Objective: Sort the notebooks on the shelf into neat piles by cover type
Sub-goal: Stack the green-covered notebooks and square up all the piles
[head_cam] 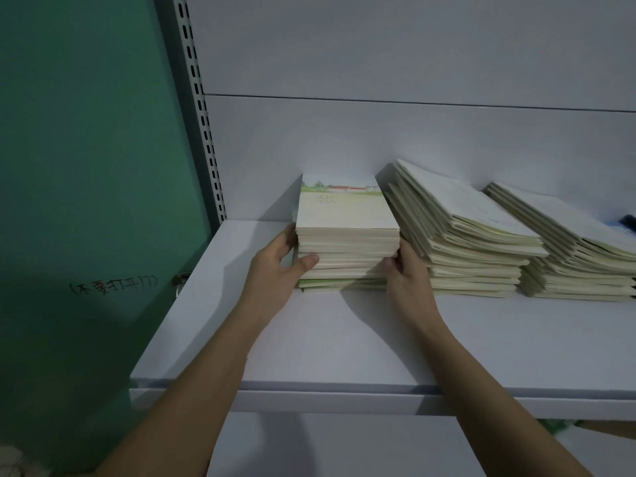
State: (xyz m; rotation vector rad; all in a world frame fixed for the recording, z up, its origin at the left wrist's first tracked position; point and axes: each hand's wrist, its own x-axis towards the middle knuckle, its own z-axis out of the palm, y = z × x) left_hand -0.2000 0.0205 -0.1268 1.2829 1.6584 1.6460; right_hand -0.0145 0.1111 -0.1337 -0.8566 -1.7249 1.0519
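Gripping leftmost pile (347, 235) by its sides, left hand (275, 266), right hand (406, 273), near shelf's (309, 339) back-left corner

White shelf (344, 339) carries three notebook piles (347, 235) side by side.

bare shelf (344, 339) in front of piles, open left corner, middle pile (464, 242) crowding held stack (347, 235)
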